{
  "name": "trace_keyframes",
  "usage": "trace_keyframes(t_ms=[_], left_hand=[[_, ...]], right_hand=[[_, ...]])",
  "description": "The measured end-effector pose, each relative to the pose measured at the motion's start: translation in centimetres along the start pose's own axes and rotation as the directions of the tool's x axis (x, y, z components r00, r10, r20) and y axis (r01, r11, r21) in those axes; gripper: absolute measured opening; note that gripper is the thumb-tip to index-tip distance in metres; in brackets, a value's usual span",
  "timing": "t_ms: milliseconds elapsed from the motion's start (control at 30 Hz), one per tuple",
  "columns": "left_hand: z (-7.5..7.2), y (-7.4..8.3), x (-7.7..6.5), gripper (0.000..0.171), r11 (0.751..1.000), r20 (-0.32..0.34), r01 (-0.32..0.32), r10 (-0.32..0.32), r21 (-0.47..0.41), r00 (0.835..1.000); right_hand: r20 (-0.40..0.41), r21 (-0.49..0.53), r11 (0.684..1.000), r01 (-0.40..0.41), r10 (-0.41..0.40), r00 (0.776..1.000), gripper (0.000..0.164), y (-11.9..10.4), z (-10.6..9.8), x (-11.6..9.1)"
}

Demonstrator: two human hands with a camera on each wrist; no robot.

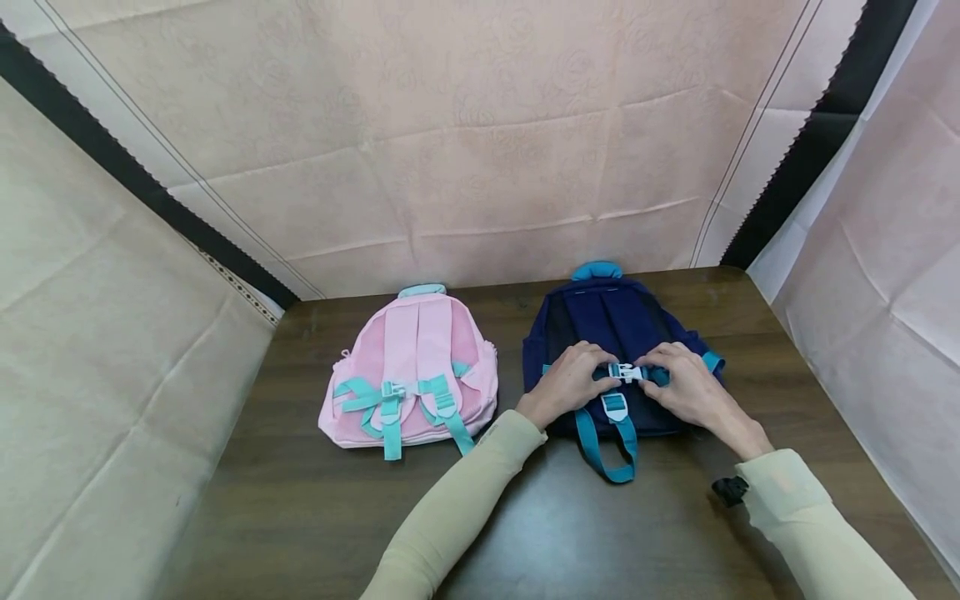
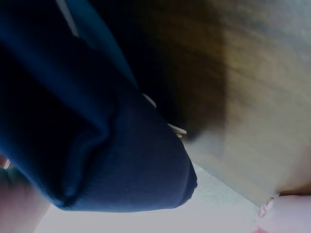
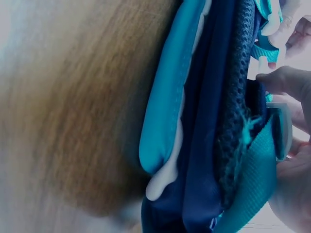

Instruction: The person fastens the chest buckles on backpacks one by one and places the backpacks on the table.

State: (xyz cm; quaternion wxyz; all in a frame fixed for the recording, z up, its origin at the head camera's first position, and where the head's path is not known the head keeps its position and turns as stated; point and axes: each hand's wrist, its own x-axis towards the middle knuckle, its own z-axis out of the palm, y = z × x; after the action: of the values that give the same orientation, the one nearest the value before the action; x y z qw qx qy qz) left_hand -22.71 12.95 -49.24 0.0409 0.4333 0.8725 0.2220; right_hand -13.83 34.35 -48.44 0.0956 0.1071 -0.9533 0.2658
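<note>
A navy backpack (image 1: 592, 317) with blue straps lies on the table at the right in the head view, its shoulder-strap side facing up. Across it, a white side-release buckle (image 1: 626, 372) sits between my hands. My left hand (image 1: 572, 382) pinches the buckle's left end. On the other side, my right hand (image 1: 692, 390) grips the buckle's right end and its blue strap. Whether the two halves are fully clicked together, I cannot tell. In the left wrist view, navy fabric (image 2: 136, 160) hides most of the hand. The right wrist view shows curled fingers (image 3: 286, 82) beside the teal webbing (image 3: 255, 179).
A pink backpack (image 1: 401, 346) with turquoise straps lies to the left on the dark wooden table (image 1: 300, 517). A loose blue strap loop (image 1: 617, 473) hangs toward the table's front. Pale fabric walls (image 1: 480, 167) stand behind and at both sides.
</note>
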Motion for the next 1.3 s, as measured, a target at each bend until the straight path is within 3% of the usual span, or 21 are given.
trace_keyframes(t_ms=[200, 800, 1300], left_hand=[[-0.06, -0.07, -0.21, 0.036, 0.999, -0.019, 0.018, -0.019, -0.051, 1.000], [-0.06, -0.34, -0.45, 0.032, 0.992, -0.082, 0.013, -0.024, -0.125, 0.996], [-0.04, -0.37, -0.30, 0.030, 0.988, -0.095, -0.003, -0.011, -0.153, 0.995]], right_hand=[[-0.046, 0.022, 0.999, 0.028, -0.027, 0.999, 0.027, 0.23, -0.36, -0.12], [-0.180, 0.074, 0.997, 0.021, -0.007, 0.984, 0.025, 0.57, -0.63, -0.41], [-0.169, 0.110, 0.994, -0.003, 0.021, 0.985, 0.027, 0.29, -0.99, -0.38]])
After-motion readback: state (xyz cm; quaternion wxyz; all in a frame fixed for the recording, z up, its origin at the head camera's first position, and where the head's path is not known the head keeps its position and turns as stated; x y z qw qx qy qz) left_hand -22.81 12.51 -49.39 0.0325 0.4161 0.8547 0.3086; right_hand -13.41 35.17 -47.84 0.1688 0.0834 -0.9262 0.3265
